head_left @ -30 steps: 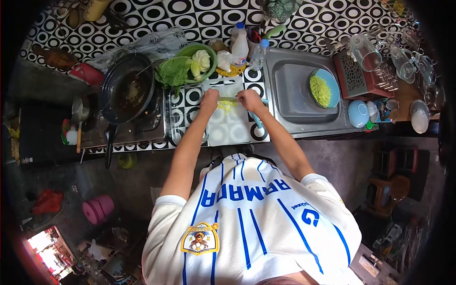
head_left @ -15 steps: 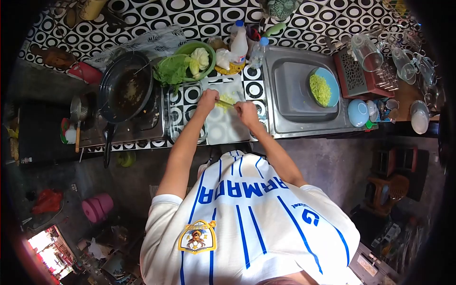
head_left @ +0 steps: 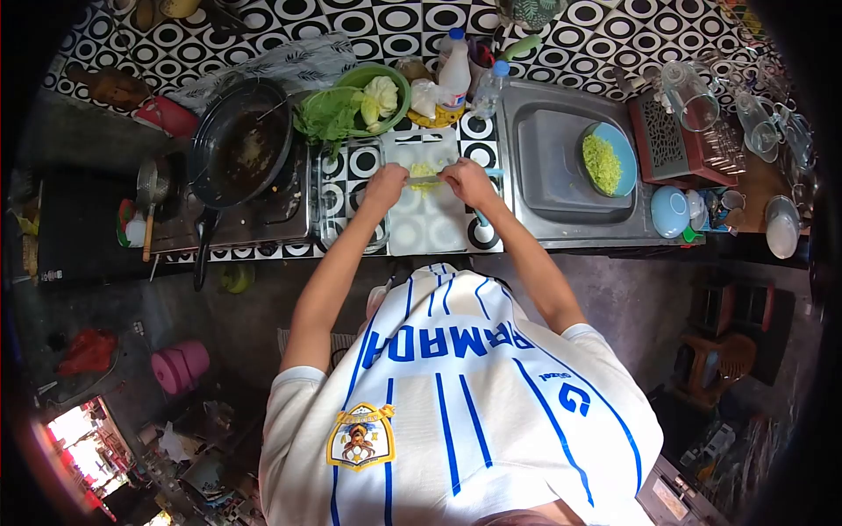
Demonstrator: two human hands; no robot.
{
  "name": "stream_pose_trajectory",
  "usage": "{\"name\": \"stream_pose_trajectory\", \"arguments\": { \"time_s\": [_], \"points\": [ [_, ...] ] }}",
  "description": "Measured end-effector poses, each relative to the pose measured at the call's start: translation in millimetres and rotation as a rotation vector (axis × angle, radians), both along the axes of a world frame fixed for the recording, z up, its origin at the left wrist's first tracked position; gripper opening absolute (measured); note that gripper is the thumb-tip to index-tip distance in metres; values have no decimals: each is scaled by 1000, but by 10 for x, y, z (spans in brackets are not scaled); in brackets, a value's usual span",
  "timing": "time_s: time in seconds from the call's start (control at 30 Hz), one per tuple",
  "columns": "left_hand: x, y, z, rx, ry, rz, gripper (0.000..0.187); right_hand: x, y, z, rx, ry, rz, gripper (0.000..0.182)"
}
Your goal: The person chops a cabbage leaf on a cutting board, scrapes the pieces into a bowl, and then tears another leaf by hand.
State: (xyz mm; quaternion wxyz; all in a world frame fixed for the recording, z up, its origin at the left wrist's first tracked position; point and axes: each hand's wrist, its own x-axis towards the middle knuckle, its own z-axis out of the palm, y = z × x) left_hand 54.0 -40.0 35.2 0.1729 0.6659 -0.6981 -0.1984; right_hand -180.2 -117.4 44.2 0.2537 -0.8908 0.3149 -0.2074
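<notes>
Both of my hands are on a knife (head_left: 424,180) that lies level across a pale, see-through cutting board (head_left: 425,230). My right hand (head_left: 469,182) is closed around the handle end, and a light blue handle tip sticks out past it. My left hand (head_left: 387,185) pinches the other end of the blade. Under and just behind the blade lies a small heap of finely chopped pale green cabbage (head_left: 423,167). Behind the board, a green basin (head_left: 405,98) holds leafy greens (head_left: 323,118) and a pale cabbage piece (head_left: 381,95).
Left of the board, a clear glass dish (head_left: 354,230) sits beside a stove with a black wok (head_left: 210,123). To the right, a blue bowl (head_left: 628,167) of shredded cabbage (head_left: 602,165) stands in the metal sink (head_left: 561,226). Bottles (head_left: 454,77) stand at the back.
The knife has gone from slanted to level across the chopped cabbage. My right hand has risen slightly toward the back of the board, and the view has shifted a little.
</notes>
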Motion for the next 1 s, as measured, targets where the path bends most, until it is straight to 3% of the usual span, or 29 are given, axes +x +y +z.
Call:
{"name": "stream_pose_trajectory", "arguments": {
  "time_s": [0.23,0.5,0.73,0.87,0.97,1.0],
  "points": [
    [-332,182,-215,5,-50,233,13,203,-470,40,-132,165,313,9],
    [-393,167,-51,57,52,451,6,658,-729,-21,-218,-18,402,8],
    [-345,104,-132,26,71,448,13,627,-662,-309,-230,-133,269,9],
    [-321,5,-225,10,110,438,14,641,-710,-285,-99,58,115,11],
    [-285,21,-322,7,123,427,13,554,-643,-560,-75,-44,14,13],
    [-275,33,-342,27,93,407,13,536,-611,-296,61,147,1,17]
  ]
}}
